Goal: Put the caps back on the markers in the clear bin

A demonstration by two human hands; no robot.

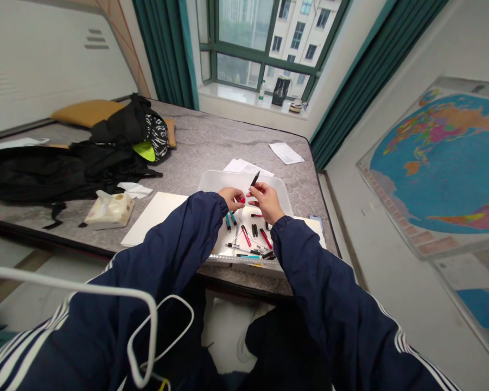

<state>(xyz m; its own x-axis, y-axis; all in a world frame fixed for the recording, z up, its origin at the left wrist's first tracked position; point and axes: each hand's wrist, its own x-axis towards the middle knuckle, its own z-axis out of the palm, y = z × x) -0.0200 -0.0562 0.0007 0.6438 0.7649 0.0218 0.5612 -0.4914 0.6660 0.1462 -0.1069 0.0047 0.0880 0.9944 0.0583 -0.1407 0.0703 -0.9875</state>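
Observation:
Both hands are over a translucent white plastic bin (283, 190) in the head view. Between the fingertips of my left hand (233, 197) is a small red piece, which looks like a pen cap. My right hand (267, 202) pinches a black pen (255, 178), its dark end pointing up. The two hands are close together but apart. Below them in the bin lie loose pens: red ones (266, 239), teal ones (228, 221), short black ones (254, 230) and a clear one. My forearms hide parts of the bin's sides.
The bin stands on a grey marbled surface (211, 138). White board (154, 214) and a tissue box (110, 210) lie to the left, black bags (32, 171) beyond. Papers (285, 153) lie behind. A white cable (85, 287) crosses the lower left; a wall with a map is right.

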